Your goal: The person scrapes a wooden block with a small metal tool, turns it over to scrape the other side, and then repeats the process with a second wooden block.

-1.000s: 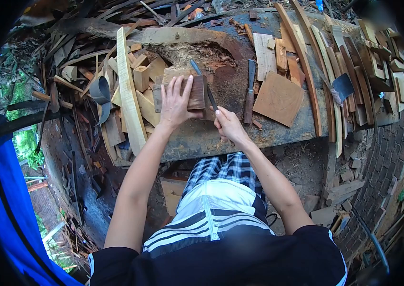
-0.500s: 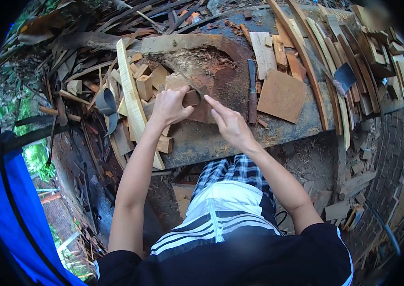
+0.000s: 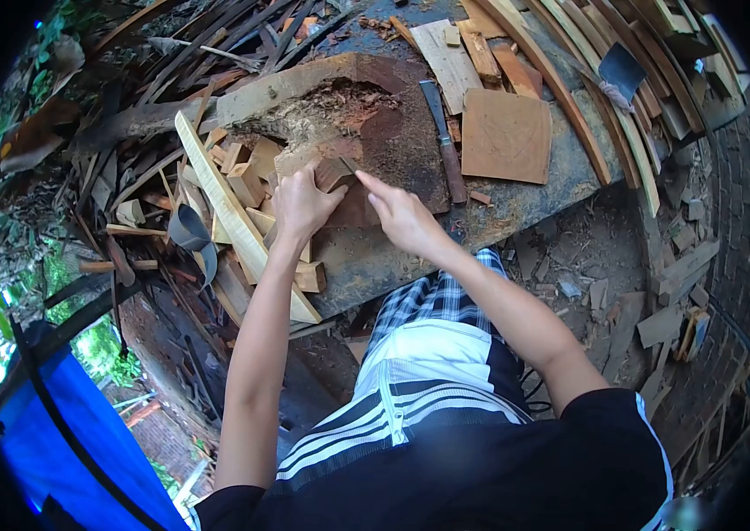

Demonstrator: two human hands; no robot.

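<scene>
My left hand is closed around a small wooden block, keeping it over the rough wooden slab. A thin, dark metal tool like a file lies against the block's right end. My right hand grips the near end of this tool, index finger stretched along it; the rest is hidden in the palm. Right of the slab's middle lies a chisel with a wooden handle. Beside the chisel is a square brown board.
A pale plank leans across several wood offcuts on the left. Curled grey sheets lie beyond them. Long curved strips cross the workbench at right. Scraps litter the ground, and a blue tarp hangs lower left.
The view has shifted and turned. Less of the thin tool shows past the block, and the block sits at a different tilt. Both hands keep their grip.
</scene>
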